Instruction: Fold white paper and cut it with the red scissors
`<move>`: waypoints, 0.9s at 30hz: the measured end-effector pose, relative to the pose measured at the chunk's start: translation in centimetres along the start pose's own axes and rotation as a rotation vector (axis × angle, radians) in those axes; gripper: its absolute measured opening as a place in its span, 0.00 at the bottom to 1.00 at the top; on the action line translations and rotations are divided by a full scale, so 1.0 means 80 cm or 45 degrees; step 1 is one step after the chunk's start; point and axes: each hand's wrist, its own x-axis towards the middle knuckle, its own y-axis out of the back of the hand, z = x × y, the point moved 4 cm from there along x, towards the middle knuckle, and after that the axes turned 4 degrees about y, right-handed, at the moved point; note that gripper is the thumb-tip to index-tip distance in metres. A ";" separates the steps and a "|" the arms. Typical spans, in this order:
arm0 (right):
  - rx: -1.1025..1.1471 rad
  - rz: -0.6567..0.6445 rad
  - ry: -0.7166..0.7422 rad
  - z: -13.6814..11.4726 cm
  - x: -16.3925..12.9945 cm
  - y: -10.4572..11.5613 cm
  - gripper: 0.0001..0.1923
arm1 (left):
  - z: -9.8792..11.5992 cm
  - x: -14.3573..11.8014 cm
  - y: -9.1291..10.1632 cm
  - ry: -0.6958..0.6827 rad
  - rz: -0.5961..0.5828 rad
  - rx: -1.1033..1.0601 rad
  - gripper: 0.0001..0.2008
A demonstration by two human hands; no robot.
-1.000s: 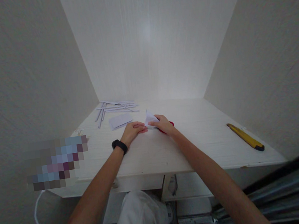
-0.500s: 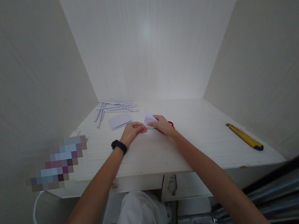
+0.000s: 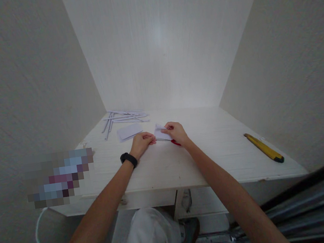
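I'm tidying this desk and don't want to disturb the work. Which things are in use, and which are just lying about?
In use:
- folded white paper, held by left hand and right hand

Lying about:
- red object under the right hand
- paper strips
- flat paper piece
- yellow utility knife
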 end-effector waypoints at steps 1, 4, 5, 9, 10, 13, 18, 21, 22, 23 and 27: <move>-0.002 0.009 -0.002 0.000 0.000 0.000 0.13 | 0.000 0.000 0.000 -0.004 0.009 0.008 0.15; 0.013 0.036 0.010 -0.001 0.000 0.002 0.13 | -0.001 0.001 0.002 -0.014 0.033 0.028 0.15; 0.024 0.046 0.019 -0.002 0.000 0.004 0.13 | -0.001 0.001 0.003 -0.017 0.040 0.035 0.16; 0.049 0.084 0.063 -0.008 0.000 0.014 0.13 | -0.001 0.001 0.004 -0.028 0.050 0.058 0.16; 0.048 0.092 0.072 -0.009 0.000 0.016 0.13 | -0.001 0.001 0.004 -0.032 0.045 0.061 0.16; 0.032 0.125 0.091 -0.011 -0.001 0.018 0.13 | 0.000 0.001 0.004 -0.050 0.032 0.066 0.16; 0.011 0.199 0.124 -0.015 -0.003 0.014 0.13 | 0.001 0.001 0.002 -0.086 0.020 0.077 0.15; 0.017 0.201 0.161 -0.020 -0.004 0.012 0.13 | 0.002 0.000 0.002 -0.115 0.009 0.091 0.15; 0.019 0.202 0.174 -0.022 -0.004 0.012 0.12 | 0.003 -0.001 0.001 -0.126 0.004 0.097 0.14; 0.019 0.207 0.186 -0.024 -0.005 0.012 0.12 | 0.003 -0.001 0.001 -0.138 0.000 0.104 0.14; 0.020 0.272 0.216 -0.029 -0.008 0.013 0.09 | 0.004 -0.001 0.000 -0.186 -0.008 0.150 0.12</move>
